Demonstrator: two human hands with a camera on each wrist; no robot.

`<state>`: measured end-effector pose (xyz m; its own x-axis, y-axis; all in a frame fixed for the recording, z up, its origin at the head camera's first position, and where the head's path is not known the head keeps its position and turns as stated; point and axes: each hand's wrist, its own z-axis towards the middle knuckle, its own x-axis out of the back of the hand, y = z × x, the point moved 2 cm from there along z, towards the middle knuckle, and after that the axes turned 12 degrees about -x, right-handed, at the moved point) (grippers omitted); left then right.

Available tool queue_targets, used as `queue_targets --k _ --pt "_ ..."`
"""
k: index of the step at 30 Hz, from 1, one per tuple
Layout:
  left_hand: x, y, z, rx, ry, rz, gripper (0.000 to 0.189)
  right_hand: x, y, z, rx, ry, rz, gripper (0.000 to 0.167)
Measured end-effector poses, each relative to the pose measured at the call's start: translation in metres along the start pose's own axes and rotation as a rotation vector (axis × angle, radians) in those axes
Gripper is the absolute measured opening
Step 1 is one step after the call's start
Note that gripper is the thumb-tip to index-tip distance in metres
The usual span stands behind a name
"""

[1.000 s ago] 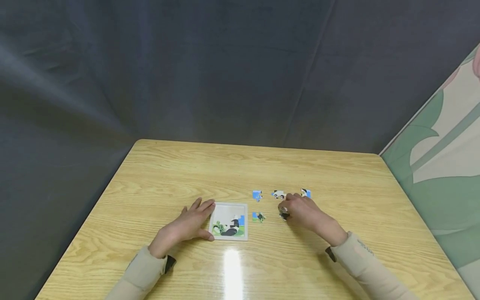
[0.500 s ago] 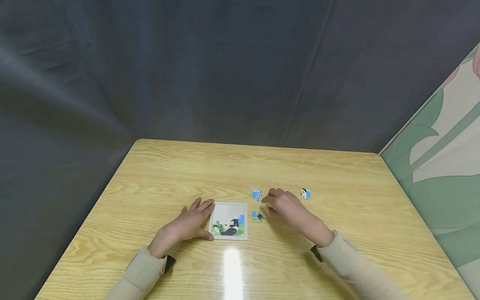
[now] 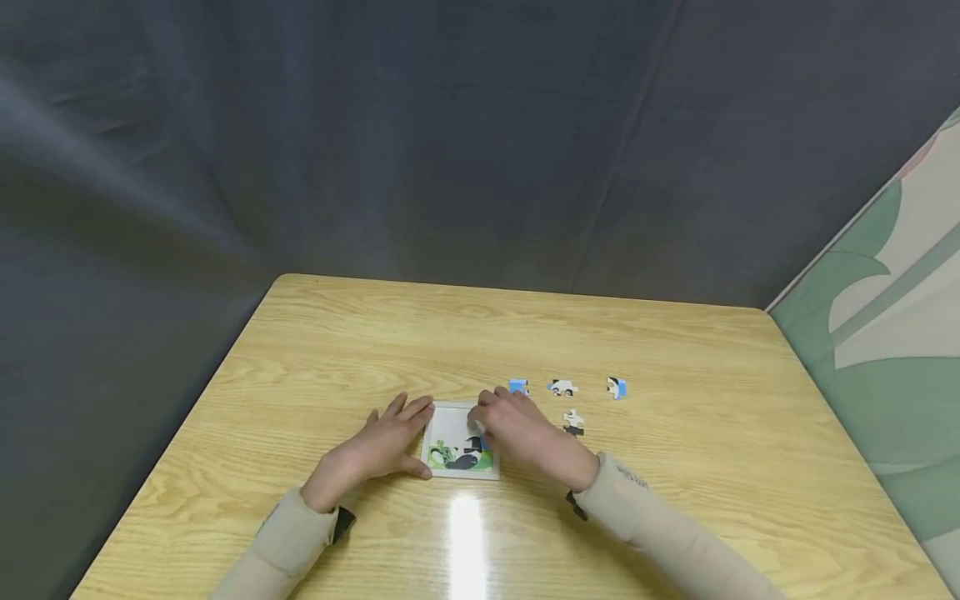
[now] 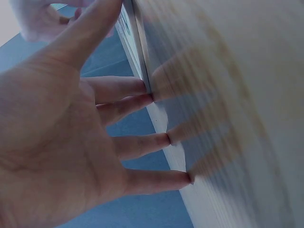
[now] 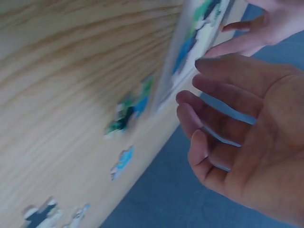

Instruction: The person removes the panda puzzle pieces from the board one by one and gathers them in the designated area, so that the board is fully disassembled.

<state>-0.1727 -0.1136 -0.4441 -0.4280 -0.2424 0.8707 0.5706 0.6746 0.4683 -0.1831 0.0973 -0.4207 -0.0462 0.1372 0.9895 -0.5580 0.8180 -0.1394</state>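
Note:
A small square puzzle tray point(image 3: 463, 476) with a pale rim lies on the table, its lower part filled with a panda picture. My left hand point(image 3: 381, 447) spans the tray's left side, fingers straight at the upper corner and thumb at the lower one. In the left wrist view several fingertips point(image 4: 183, 178) rest on the table. Over the tray's right side is my right hand point(image 3: 521, 433), its fingers loosely bent. No piece shows between those fingers in the right wrist view. A green, blue and black puzzle piece point(image 5: 126, 111) lies close beside the tray, hidden by this hand in the head view.
Right of the tray lie a blue puzzle piece point(image 3: 518, 386), a panda-face piece point(image 3: 562, 387), a blue-and-white piece point(image 3: 617, 387) and a black-and-white piece point(image 3: 573, 422). A dark curtain point(image 3: 465, 150) hangs behind the wooden table point(image 3: 360, 333).
My right hand has moved left from the black-and-white piece, past the panda-face piece, to above the tray. The black-and-white piece lies uncovered on the table. My left hand stays at the tray.

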Motion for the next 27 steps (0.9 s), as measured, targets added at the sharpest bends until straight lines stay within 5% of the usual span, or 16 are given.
queue_targets --k 4,16,27 --pt "0.0002 0.0000 -0.0004 0.006 -0.008 0.004 0.094 -0.0053 0.0044 0.0002 -0.053 -0.079 -0.005 0.022" --pt "0.0015 0.0004 0.0000 0.007 0.004 -0.010 0.093 -0.0079 0.0011 -0.0014 -0.074 -0.149 0.034 0.026" --pt "0.0012 -0.0001 0.0012 0.006 -0.004 -0.003 0.093 -0.0091 0.0040 -0.0026 -0.045 -0.099 0.059 0.035"
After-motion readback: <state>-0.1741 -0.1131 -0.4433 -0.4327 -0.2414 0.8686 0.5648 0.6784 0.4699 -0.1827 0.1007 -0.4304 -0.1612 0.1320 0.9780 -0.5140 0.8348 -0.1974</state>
